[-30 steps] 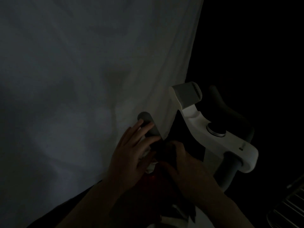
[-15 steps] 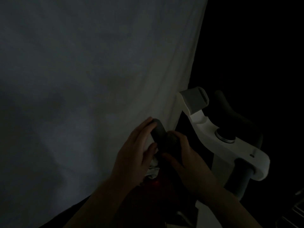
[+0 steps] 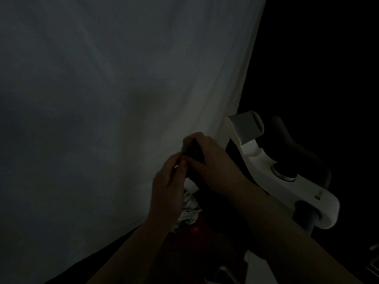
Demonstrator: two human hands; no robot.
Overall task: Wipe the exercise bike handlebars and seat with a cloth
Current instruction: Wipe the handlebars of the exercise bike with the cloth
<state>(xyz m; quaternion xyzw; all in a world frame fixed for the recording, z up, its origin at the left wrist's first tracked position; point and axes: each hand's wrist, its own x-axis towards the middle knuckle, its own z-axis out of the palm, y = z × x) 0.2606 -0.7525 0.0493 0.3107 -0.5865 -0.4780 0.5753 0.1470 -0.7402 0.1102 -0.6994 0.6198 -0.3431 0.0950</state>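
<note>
The room is very dim. The right hand (image 3: pixel 213 158) is curling its fingers over the rounded grey end of the dark left handlebar grip (image 3: pixel 187 145), wrapping a dark cloth (image 3: pixel 194 160) around it. The left hand (image 3: pixel 168 181) is sitting just beside it, fingertips touching the bar below the right thumb, with a crumpled pale rag (image 3: pixel 189 210) bunched under its palm; whether it is pinching anything, I cannot tell. A pale hanging fabric sheet (image 3: pixel 102 99) is filling the space behind. The white plastic bike console (image 3: pixel 287 193) with its round knob (image 3: pixel 284 173) is sitting to the right.
</note>
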